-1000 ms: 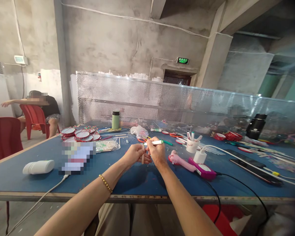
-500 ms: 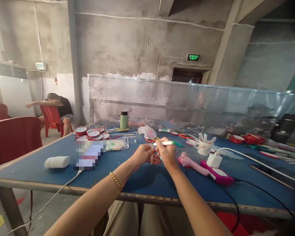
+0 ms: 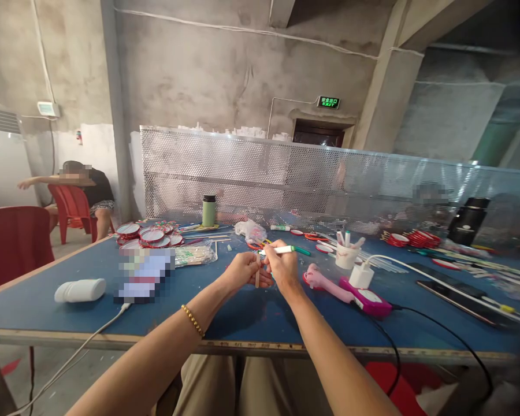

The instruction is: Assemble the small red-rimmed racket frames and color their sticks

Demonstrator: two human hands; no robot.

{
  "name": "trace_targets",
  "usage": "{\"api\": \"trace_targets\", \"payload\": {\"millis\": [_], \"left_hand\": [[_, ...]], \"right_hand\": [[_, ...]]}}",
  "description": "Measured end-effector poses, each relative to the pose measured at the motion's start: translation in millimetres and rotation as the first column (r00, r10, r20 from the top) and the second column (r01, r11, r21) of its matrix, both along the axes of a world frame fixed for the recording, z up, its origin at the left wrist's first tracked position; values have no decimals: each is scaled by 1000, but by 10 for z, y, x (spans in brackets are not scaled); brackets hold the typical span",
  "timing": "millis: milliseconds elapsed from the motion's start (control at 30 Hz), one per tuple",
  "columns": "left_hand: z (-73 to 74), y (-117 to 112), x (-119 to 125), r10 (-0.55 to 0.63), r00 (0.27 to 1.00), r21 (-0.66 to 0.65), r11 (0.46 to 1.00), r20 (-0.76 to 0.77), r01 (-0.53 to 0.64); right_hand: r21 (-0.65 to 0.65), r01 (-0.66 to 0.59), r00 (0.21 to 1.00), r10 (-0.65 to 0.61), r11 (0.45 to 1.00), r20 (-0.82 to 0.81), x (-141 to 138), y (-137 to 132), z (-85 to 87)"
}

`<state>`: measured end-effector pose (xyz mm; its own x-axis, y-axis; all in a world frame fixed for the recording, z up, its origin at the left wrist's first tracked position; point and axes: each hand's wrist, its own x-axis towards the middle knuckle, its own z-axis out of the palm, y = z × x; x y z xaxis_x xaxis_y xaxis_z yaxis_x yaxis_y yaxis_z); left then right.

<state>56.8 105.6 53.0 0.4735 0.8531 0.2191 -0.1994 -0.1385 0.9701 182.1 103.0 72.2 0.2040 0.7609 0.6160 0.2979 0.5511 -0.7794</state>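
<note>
Both my hands meet above the middle of the blue table [image 3: 47,300]. My left hand [image 3: 240,270] is closed, pinching a thin pale wooden stick [image 3: 257,279] that hangs down between the hands. My right hand [image 3: 281,267] is closed around a white marker pen with a green cap [image 3: 281,250], which lies across the top of the fingers and points right. The right fingers also touch the top of the stick. A gold bead bracelet [image 3: 192,320] sits on my left wrist.
A pink glue gun [image 3: 346,289] with white plug and black cable lies right of my hands. Behind stand a white cup of pens [image 3: 345,254], red-rimmed round discs [image 3: 149,236], a green bottle [image 3: 208,211] and a perforated metal screen [image 3: 286,179]. A person sits far left on a red chair [image 3: 69,208].
My hands keep the same grip on the stick and the marker. Only the camera swung, first to the left and then back to the right.
</note>
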Motion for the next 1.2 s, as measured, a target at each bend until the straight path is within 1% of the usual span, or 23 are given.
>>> {"api": "trace_targets", "payload": {"millis": [167,600,933,1200], "left_hand": [[18,-23,2,7,1000,5,1000,-16,-7],[16,-25,3,6,1000,-1,1000,-22,-6],[10,-12,14,8,1000,1,1000,-19,-8],[5,-16,11,13,1000,6,1000,-20,-13]], "right_hand": [[19,-1,1000,1,1000,14,8,22,-20],[-6,-11,1000,11,1000,11,1,1,-4],[2,-14,1000,14,1000,17,8,8,-10],[22,21,999,-21,1000,25,17,29,-18]]}}
